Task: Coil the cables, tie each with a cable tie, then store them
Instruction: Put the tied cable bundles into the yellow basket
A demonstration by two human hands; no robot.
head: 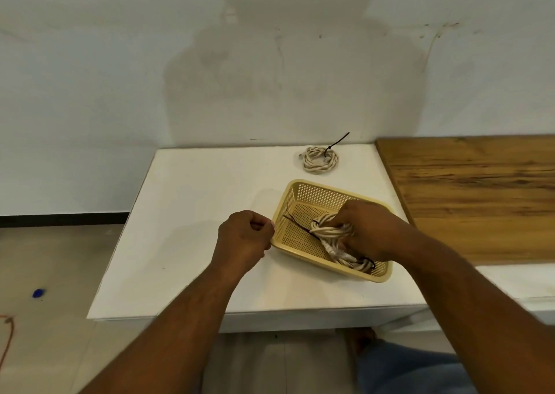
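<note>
Coiled cable [329, 228], whitish and bound by a black cable tie [300, 227], held by the right hand [366, 228] low inside the yellow basket [312, 185]. The fingers are curled round the bundled loops from the right, which keeps the turns together as the coil goes in. The tie's free tail points away from the grip, to the left, across the perforated floor. Below the grip and nearer the person lies a second coil [351, 261], also tied, against the basket's near wall; the held coil is probably being set beside or partly on top of it. Left of the grip, just outside the basket's left rim, is the left hand [244, 237], fingers curled into a loose fist. Whether it pinches the rim or only rests beside it cannot be told; its position suggests that it steadies the light basket against the push of the other hand. Beyond the grip, well apart from the basket, a third coil [319, 159] lies on the white table [186, 213] with its tie tail upright: tied but not yet stored. A wooden board [480, 198] adjoins the table to the right.
</note>
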